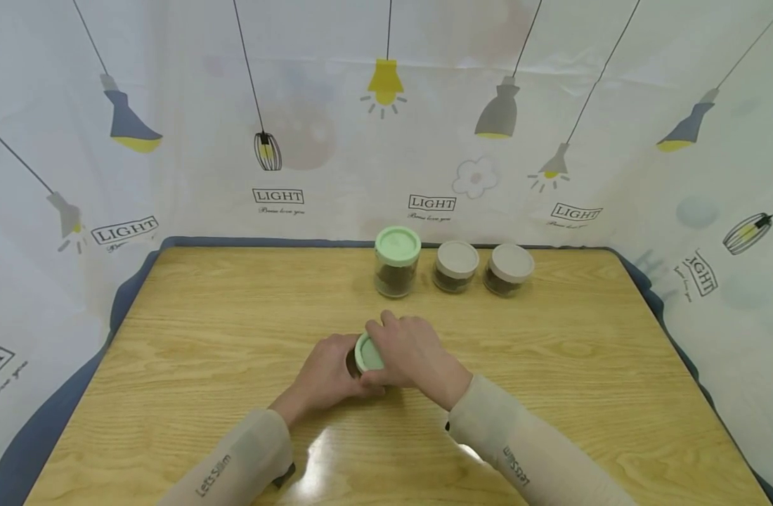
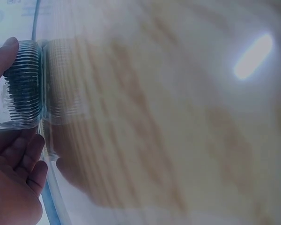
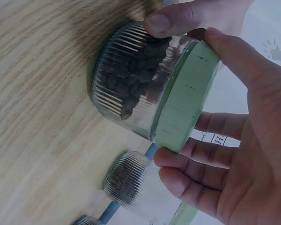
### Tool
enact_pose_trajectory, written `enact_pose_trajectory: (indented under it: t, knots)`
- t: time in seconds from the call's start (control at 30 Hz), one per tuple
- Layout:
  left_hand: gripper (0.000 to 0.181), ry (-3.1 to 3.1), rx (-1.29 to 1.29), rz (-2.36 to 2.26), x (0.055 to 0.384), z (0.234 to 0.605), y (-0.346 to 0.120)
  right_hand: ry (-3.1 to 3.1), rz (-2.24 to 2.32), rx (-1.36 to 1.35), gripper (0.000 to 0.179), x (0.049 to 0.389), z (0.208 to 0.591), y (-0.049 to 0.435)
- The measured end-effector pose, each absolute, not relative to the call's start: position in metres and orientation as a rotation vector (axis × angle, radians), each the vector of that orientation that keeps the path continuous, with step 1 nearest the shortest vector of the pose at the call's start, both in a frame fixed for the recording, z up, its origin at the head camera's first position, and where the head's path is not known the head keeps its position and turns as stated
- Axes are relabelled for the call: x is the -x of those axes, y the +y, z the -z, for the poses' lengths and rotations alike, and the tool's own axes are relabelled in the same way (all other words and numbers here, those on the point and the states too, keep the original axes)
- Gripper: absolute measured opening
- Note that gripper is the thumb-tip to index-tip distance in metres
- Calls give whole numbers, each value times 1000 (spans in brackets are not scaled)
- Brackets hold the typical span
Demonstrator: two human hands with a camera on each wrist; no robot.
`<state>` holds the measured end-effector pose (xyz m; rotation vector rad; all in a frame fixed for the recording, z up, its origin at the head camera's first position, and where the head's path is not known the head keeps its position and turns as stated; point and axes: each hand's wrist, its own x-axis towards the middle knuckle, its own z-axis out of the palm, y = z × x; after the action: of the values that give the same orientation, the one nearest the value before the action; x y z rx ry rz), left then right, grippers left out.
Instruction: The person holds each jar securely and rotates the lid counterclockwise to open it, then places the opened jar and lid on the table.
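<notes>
A ribbed glass jar [image 3: 131,75] with dark brown pieces in it stands on the table in front of me. Its pale green lid [image 3: 187,98] sits on the rim. My left hand [image 1: 329,372] holds the jar's glass body from the left; in the left wrist view its thumb and fingers lie on opposite sides of the ribbed glass [image 2: 25,84]. From the right, my right hand [image 1: 408,351] grips the lid, with thumb and fingertips round its edge. Part of the lid and most of the glass are hidden by the hands in the head view.
Toward the back edge of the wooden table [image 1: 222,309] stands a taller jar [image 1: 395,277] with a green lid. To its right are two short jars with pale grey lids, a nearer one [image 1: 455,281] and a farther one [image 1: 509,263]. A lamp-print curtain [image 1: 336,197] hangs behind.
</notes>
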<state>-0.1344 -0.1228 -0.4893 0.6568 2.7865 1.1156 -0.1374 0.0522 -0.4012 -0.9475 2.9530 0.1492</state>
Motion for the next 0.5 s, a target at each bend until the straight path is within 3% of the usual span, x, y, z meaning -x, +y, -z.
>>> enact_pose_trajectory:
  t: [0.5]
  knots:
    - [67,2804,-598,-1040,133,488,-122,2811,-48,1204,65,146,396,60]
